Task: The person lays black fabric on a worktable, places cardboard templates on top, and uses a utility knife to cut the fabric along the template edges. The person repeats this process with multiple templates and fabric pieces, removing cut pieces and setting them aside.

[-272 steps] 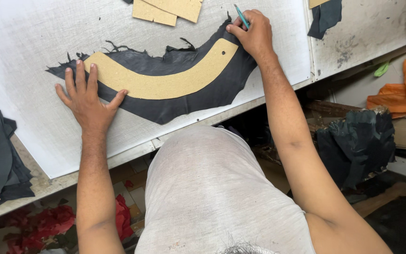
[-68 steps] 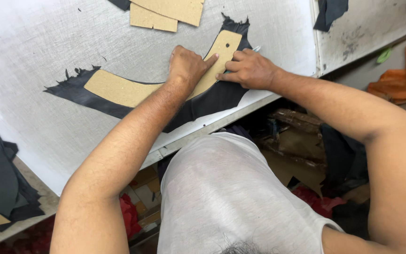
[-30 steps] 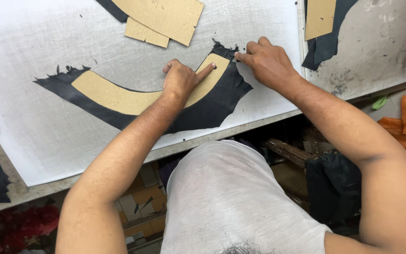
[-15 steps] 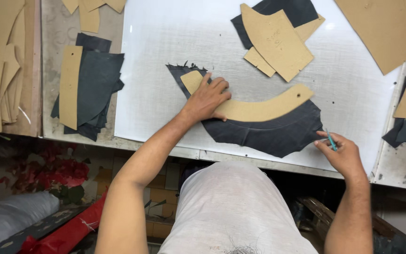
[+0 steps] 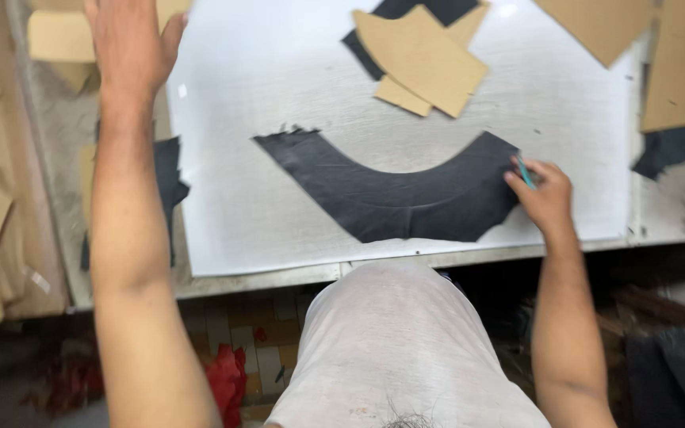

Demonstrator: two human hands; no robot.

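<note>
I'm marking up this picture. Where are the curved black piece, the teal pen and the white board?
Curved black piece [image 5: 390, 208]: head view, middle of the arc.
Teal pen [image 5: 523, 170]: head view, shaft above the right hand's fingers.
White board [image 5: 279, 79]: head view, bare upper part.

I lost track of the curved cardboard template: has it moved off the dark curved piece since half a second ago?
Yes. The dark curved piece on the white cutting board now lies bare; the template is gone from it, and the left hand has swung away leftward.
</note>
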